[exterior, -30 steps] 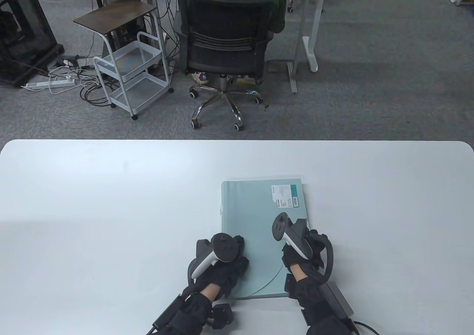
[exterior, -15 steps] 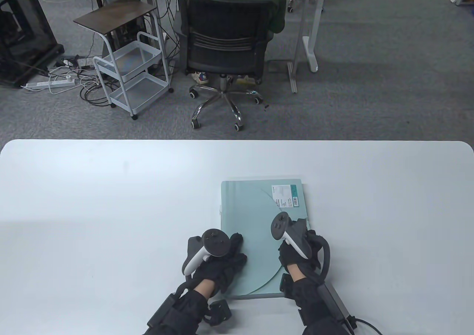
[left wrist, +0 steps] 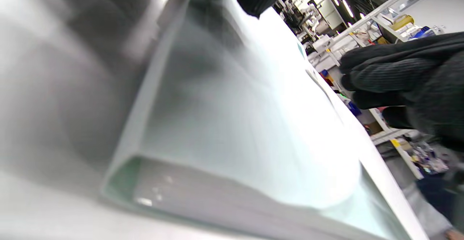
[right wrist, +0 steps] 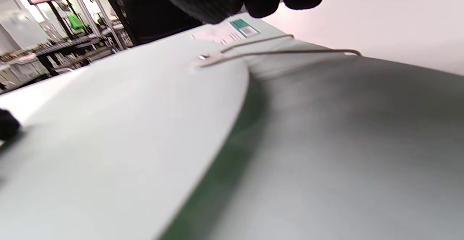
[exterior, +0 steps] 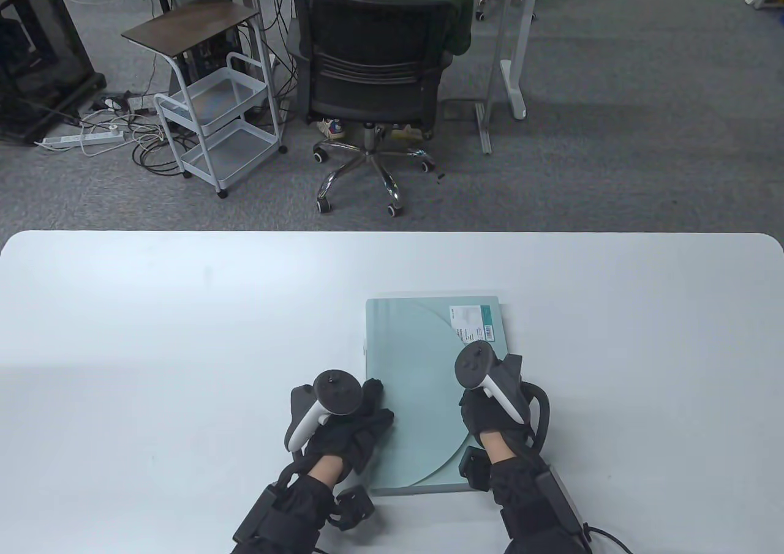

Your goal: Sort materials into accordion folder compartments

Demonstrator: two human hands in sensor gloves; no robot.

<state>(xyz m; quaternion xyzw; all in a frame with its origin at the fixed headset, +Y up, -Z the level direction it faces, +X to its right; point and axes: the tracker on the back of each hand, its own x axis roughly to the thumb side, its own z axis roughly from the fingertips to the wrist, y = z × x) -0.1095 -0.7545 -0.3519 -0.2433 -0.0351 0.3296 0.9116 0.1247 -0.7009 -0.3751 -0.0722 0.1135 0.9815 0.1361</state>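
Lying flat and closed on the white rounded-corner table (exterior: 184,333), right of centre and near the front edge: pale green plastic accordion folder (exterior: 422,358), curved flap (exterior: 416,431) down across the cover, white-and-teal barcode label (exterior: 474,321) at the far right corner; thin elastic cord (right wrist: 275,51) stretched across the cover beside the flap's clasp in the right wrist view. Resting on the folder's left edge: black-gloved left hand (exterior: 349,428), fingertips touching the rim, fingers loosely bent, nothing visibly held. Hovering over or touching the folder's near right part: black-gloved right hand (exterior: 490,410); fingers hidden under the tracker, so cannot tell whether gripping or relaxed. Beyond the table: black mesh office chair (exterior: 370,64) with a seated person in green, white wire trolley (exterior: 217,125).
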